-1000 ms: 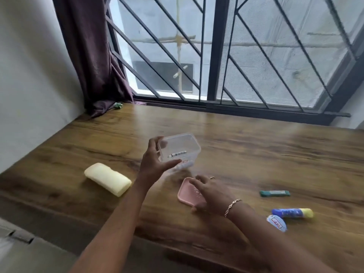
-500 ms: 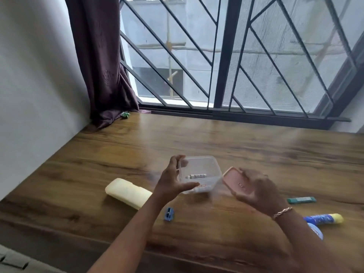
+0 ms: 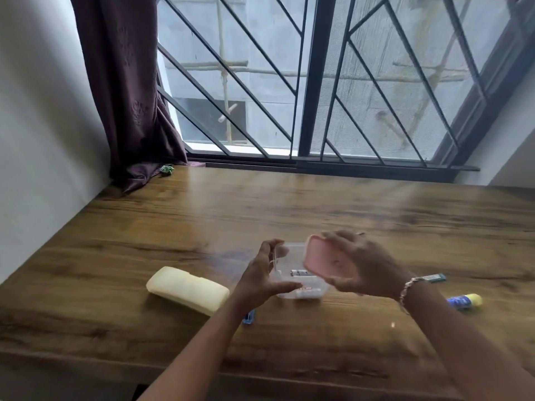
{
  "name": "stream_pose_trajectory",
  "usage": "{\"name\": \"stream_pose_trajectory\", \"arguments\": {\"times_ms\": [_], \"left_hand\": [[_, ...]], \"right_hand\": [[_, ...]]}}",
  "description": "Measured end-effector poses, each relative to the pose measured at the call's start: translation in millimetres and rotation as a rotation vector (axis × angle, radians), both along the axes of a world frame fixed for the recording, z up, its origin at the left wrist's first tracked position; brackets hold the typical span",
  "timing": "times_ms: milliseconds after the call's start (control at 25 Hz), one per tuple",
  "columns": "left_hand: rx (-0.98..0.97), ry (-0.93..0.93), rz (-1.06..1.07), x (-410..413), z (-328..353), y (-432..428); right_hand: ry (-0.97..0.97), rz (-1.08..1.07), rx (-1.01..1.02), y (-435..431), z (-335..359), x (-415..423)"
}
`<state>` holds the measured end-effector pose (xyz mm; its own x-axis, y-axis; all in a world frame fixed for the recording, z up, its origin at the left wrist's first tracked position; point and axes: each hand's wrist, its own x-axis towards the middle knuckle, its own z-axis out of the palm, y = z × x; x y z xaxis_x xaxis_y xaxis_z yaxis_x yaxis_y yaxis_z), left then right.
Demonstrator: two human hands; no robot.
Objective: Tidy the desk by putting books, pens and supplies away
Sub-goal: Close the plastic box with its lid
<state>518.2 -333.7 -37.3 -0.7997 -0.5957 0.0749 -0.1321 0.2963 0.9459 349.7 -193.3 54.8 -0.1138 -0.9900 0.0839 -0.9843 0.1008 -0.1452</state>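
Forearms reaching forward, our left hand [image 3: 257,276] grips the clear box [image 3: 307,292] by its side; our right hand [image 3: 367,267] (bracelet [image 3: 410,285] at the wrist) holds the pink lid [image 3: 324,261].

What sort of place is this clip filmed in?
Probably a home study corner: a wooden desk set against a barred window with a dark curtain, and stationery such as a glue stick lying on it.
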Motion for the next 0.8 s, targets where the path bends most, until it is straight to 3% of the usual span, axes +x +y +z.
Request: {"name": "stream_pose_trajectory", "arguments": {"times_ms": [440,640,800], "left_hand": [[0.066,0.017,-0.105,2.8,-1.9,6.0],[0.049,0.004,-0.138,4.5,0.9,3.6],[0.162,0.069,-0.101,2.4,-2.9,3.2]], "right_hand": [[0.158,0.28,0.133,-42.3,-2.9,15.0],[0.106,0.31,0.202,-46.3,-1.2,17.5],[0.056,0.272,0.294,-52.1,-4.2,14.8]]}}
